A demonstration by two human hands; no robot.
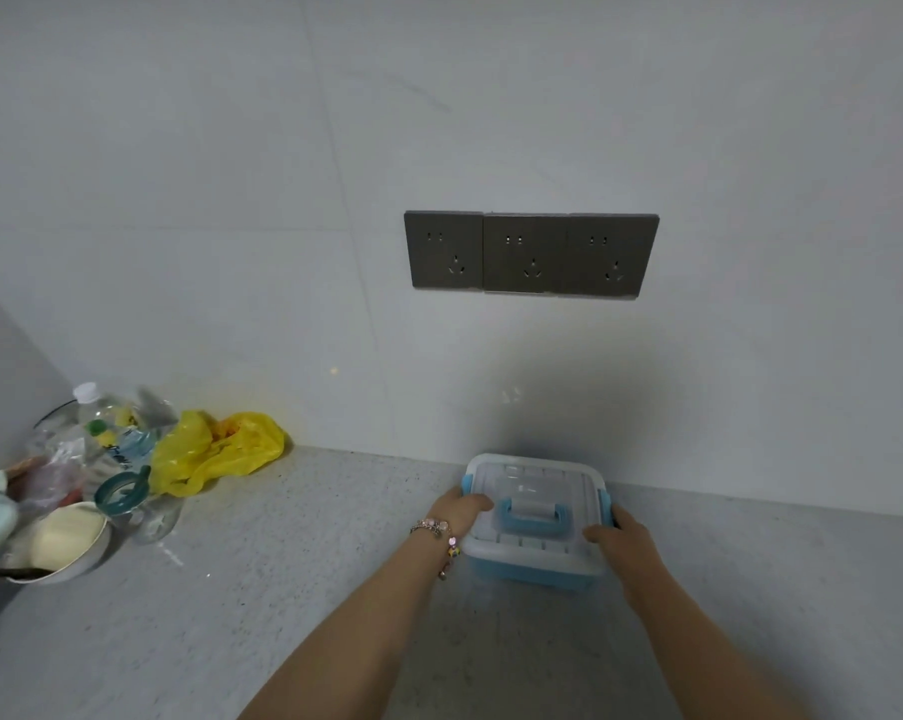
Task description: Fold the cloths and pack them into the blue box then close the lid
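The blue box (530, 571) stands on the grey counter near the wall, with its clear lid (535, 485) on top and a blue handle (531, 517) lying flat on the lid. My left hand (457, 514) grips the box's left side, thumb over the lid's edge by the left blue latch. My right hand (621, 537) grips the right side by the right latch, thumb on the lid. No cloth shows outside the box; what is inside I cannot make out.
At the far left is clutter: a white bowl (60, 543), plastic bottles (106, 433), a teal ring-shaped lid (122, 493) and a yellow plastic bag (215, 449). Three dark wall sockets (530, 254) sit above the box. The speckled counter (283, 589) spreads in front.
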